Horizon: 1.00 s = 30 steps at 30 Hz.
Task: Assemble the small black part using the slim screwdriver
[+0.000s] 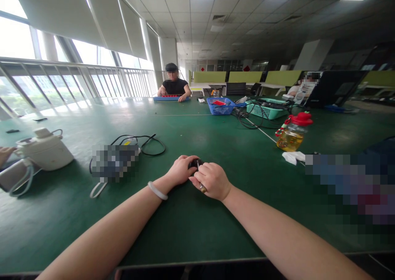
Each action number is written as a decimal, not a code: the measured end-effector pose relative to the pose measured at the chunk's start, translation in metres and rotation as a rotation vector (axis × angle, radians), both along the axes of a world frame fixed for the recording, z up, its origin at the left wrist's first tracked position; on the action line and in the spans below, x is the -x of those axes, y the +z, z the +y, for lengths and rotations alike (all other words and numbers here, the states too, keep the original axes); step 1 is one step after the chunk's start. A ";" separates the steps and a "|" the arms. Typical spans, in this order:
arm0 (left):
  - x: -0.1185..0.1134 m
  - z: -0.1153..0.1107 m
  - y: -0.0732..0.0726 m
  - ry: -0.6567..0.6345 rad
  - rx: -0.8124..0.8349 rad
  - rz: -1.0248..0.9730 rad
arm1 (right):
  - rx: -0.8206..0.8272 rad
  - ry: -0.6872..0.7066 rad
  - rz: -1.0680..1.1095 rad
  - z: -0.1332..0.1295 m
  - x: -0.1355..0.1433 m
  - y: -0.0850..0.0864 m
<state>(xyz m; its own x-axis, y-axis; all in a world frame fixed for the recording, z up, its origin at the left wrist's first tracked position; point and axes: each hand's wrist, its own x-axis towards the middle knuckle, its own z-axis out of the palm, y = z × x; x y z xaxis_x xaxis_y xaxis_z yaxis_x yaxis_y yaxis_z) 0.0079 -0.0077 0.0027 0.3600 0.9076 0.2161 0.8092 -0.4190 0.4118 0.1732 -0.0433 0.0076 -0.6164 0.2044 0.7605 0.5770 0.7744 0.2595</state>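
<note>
Your left hand [182, 170] is closing around small dark object [193, 163], on or just above green counter [173, 230]; right hand [215, 180] is gripping slim tool [203, 188] beside it. Risk: tool slipping into left hand if hold is loosening.

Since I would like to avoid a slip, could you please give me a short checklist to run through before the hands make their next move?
1. Left hand on the small dark object: ok, fingers around it.
2. Right hand gripping the slim tool: ok, fingers closed on it.
3. Tool's tip meeting the object: cannot tell, mostly hidden by fingers.
4. Black cable away from both hands: ok, apart, off to the left.
5. Bottle closed: ok, red lid on.
</note>
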 end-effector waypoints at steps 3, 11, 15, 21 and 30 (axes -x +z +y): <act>0.000 0.000 -0.001 0.005 0.001 -0.009 | -0.003 0.002 0.003 0.000 0.000 -0.001; -0.002 -0.003 0.004 -0.009 -0.010 -0.022 | -0.009 -0.027 0.034 0.002 -0.002 0.002; -0.003 -0.005 0.005 0.008 0.005 -0.022 | 0.008 -0.061 0.080 0.003 -0.005 0.005; -0.001 -0.002 -0.001 0.007 -0.023 -0.015 | 0.158 -0.127 0.308 0.011 -0.012 0.005; 0.003 -0.001 0.000 0.006 0.018 0.018 | 0.757 -0.219 0.953 0.042 -0.033 -0.004</act>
